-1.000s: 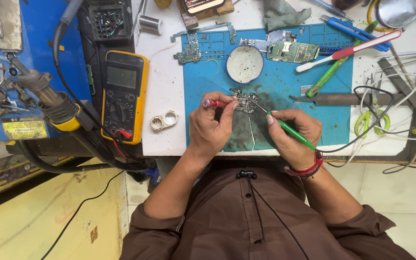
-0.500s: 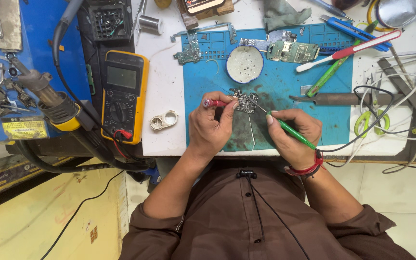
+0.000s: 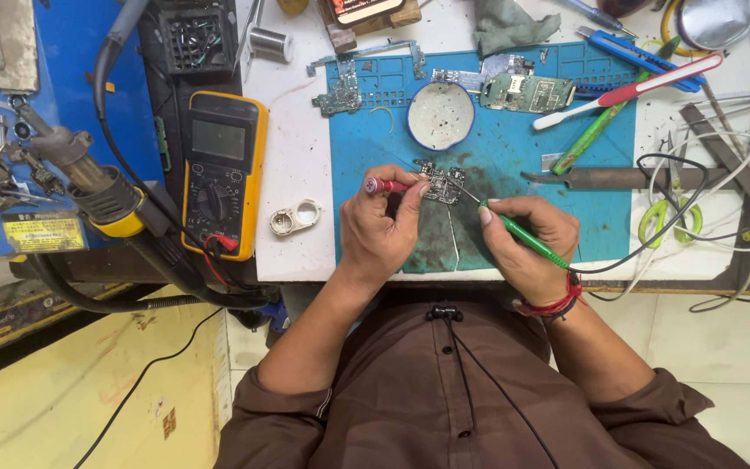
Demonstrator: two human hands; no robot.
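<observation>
The left hand [image 3: 381, 227] is curled nearly closed, its fingers pinched round a thin red-handled tool [image 3: 385, 185] whose tip reaches onto the small circuit board [image 3: 441, 181]; the right hand [image 3: 527, 241] is likewise closed in a pen grip round a green-handled soldering iron [image 3: 523, 239], the metal tip slanting up and left to touch the same board (whether the fingertips themselves rest on the board cannot be told).

The board lies on the blue work mat [image 3: 601, 217], near the mat's middle, just above a dark stained patch; a round white dish [image 3: 441, 115] sits on the mat beyond the board; a green circuit board [image 3: 527, 93] lies at the mat's far edge, right of the dish; a red-and-white toothbrush [image 3: 627, 91] crosses the mat's far right corner; left of the mat, well apart from it, a yellow multimeter [image 3: 221, 165] rests, with a small white loupe [image 3: 295, 217] between it and the mat.
</observation>
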